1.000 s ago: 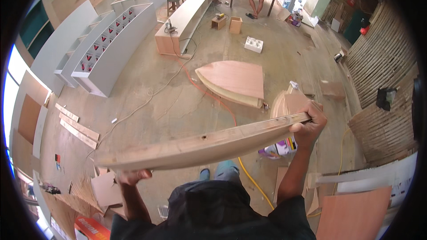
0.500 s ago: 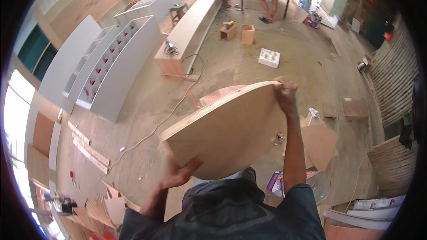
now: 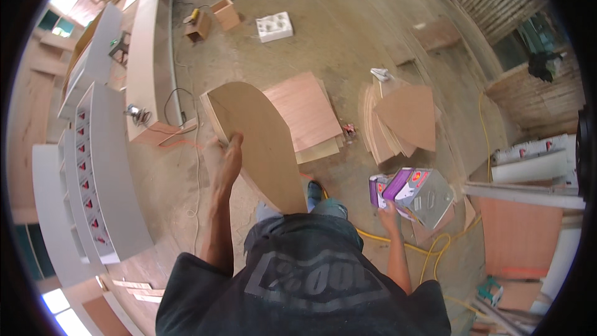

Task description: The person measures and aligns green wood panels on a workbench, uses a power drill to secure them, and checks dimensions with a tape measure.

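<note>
Holding side: the left grip (image 3: 229, 157) clasps the curved wooden panel (image 3: 266, 143) by its left edge, the near part of the hand over the broad face, the farther fingers blurred beyond the edge.
Panel's place: up in front of the person, left of the middle, tilted, its lower end overlapping the legs in view; whether it leans on them cannot be told.
Steady handling: a one-sided hold probably lets the far side twist, so a firm wrist and a grasp near the balance point should serve best; the rounded rim looks easy to knock, so some room from the pinkish wooden sheet (image 3: 305, 115) beyond is worth leaving.
Left arm: bent, the forearm rising forward from the sleeve, wrist close to the panel edge.
Right grip: the right grip (image 3: 390, 214) is low beside the purple-and-grey box (image 3: 435, 196), overlapping it in view; whether it touches or pinches the box cannot be told.
Right arm: reaching forward and outward, well apart from the panel.
</note>
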Action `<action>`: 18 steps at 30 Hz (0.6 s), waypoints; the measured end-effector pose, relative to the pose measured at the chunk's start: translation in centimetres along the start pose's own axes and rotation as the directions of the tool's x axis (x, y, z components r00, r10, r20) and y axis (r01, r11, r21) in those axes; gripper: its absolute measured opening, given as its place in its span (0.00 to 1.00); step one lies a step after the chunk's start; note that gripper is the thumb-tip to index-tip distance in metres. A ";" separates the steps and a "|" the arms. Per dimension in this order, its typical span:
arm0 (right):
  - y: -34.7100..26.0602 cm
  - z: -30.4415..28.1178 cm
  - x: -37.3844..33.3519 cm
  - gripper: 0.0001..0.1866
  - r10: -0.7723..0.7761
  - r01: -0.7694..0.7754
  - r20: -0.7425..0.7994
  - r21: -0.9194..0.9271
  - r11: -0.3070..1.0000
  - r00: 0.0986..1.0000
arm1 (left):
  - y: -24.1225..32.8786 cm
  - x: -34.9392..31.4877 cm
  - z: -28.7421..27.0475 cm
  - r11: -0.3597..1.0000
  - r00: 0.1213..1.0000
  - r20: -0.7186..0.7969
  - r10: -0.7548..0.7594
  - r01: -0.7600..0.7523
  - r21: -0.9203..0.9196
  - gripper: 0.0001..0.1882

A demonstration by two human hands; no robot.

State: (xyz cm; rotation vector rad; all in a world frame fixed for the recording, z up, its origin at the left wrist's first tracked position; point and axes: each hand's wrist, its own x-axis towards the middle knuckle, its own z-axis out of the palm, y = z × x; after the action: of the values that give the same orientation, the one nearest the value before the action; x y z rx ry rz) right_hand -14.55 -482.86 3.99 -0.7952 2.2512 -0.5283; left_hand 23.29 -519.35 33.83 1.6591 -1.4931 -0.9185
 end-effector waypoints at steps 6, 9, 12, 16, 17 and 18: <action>13.4 5.6 -10.9 0.13 0.528 -0.437 -0.044 0.506 0.744 0.848 | 0.6 11.0 5.8 0.997 0.987 0.143 -0.078 0.081 -0.018 0.16; 3.5 8.8 -12.7 0.13 0.657 -0.623 0.193 0.584 0.520 0.729 | -4.1 15.0 7.5 0.968 0.993 0.085 -0.078 0.096 -0.232 0.16; -0.4 13.7 -15.3 0.13 0.546 -0.578 0.242 0.542 0.610 0.802 | -7.3 18.0 11.5 0.900 0.981 0.146 -0.131 0.179 -0.397 0.15; -3.3 17.8 -17.6 0.13 0.289 -0.296 0.083 0.415 0.860 0.954 | -10.3 20.2 16.6 0.851 0.949 0.206 -0.238 0.306 -0.427 0.18; -4.3 18.0 -18.0 0.13 0.266 -0.266 0.054 0.387 0.883 0.962 | -12.8 20.5 18.0 0.822 0.944 0.232 -0.233 0.319 -0.472 0.18; -5.3 18.0 -17.8 0.13 0.257 -0.251 0.035 0.372 0.894 0.966 | -15.2 21.0 19.4 0.791 0.942 0.252 -0.221 0.325 -0.518 0.18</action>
State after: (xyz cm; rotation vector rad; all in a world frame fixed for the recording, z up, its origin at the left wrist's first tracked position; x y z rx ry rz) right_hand 10.79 -477.42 2.94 -0.2972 2.1301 -0.8056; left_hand 15.57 -539.92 10.11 1.3908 -0.9552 -1.5335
